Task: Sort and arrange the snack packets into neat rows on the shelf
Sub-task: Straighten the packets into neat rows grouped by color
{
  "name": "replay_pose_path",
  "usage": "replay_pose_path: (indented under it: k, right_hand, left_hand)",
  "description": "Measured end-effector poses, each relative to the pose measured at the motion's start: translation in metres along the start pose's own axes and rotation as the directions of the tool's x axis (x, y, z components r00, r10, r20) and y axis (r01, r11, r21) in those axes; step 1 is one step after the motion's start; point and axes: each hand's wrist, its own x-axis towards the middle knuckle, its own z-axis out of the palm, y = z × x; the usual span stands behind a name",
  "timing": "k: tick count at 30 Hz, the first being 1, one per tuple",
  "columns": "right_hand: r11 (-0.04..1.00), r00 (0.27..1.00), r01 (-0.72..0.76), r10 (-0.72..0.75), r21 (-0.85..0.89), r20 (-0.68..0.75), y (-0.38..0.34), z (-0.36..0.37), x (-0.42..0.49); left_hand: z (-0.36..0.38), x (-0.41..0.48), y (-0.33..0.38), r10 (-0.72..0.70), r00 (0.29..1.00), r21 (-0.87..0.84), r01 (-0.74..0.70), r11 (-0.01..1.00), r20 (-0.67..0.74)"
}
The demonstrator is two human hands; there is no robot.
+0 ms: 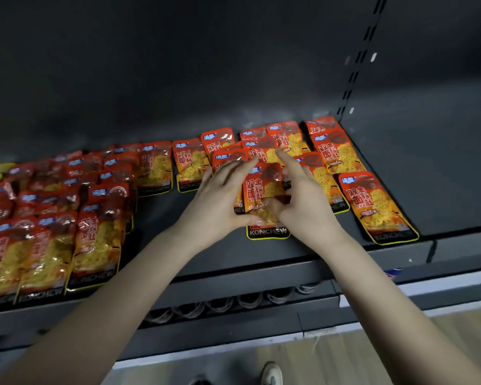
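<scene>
Lying flat near the front of the shelf [161, 212], a little right of its middle, the packet [264, 187] was held between both hands: the left hand [220, 198] ran its fingers up the left edge and the right hand [308, 201] up the right edge, with both thumbs pressed onto its lower face so that each hand pinched it. It looked like a light, soft film pouch with a lumpy filling. The film was glossy and probably slippery and crinkly, so it would likely bend if lifted by one corner. Taking it by both long edges, or by the flat sealed strip at the bottom, seemed the safest way to slide or square it. Around it the loose packets [336, 151] on the right lay overlapping and slightly askew in rough rows running back to the rear wall. About a dozen could be made out there, counting the one lying apart at the far right front [378, 207]. A bare strip of shelf separated these from the denser pile [95, 218] on the left, well over a dozen more, too overlapped and blurred to count exactly. One shoe [272, 373] showed on the floor below.
</scene>
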Motion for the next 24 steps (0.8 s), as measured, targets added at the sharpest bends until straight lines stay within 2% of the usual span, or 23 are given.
replay_pose_path:
  k: [4,7,9,12,18,24]
  right_hand:
    - [1.0,1.0,0.016,-0.016,-0.016,0.015,0.001,-0.005,-0.001]
    - [0.998,0.999,0.043,-0.043,-0.039,-0.002,-0.001,-0.006,-0.003]
    - [0.997,0.998,0.06,-0.061,-0.045,-0.019,-0.005,-0.005,-0.003]
    - [0.997,0.998,0.069,-0.069,-0.03,-0.011,-0.015,0.002,-0.001]
    - [0.993,0.995,0.104,-0.103,-0.063,0.021,-0.043,0.033,0.006]
    - [0.994,0.996,0.092,-0.092,-0.064,0.006,-0.077,0.075,0.018]
  left_hand:
    - [0.002,-0.002,0.003,-0.008,0.999,-0.049,0.006,0.999,-0.032]
    - [0.002,-0.004,0.005,-0.056,0.996,-0.272,0.036,0.962,-0.066]
    - [0.0,-0.005,0.004,-0.08,0.991,-0.355,0.036,0.934,-0.111]
    - [-0.005,-0.009,-0.003,-0.083,0.984,-0.325,0.028,0.945,-0.158]
    - [-0.026,-0.026,-0.036,-0.083,0.988,-0.165,0.061,0.984,-0.13]
    - [-0.057,-0.037,-0.076,-0.094,0.992,-0.154,0.081,0.985,-0.081]
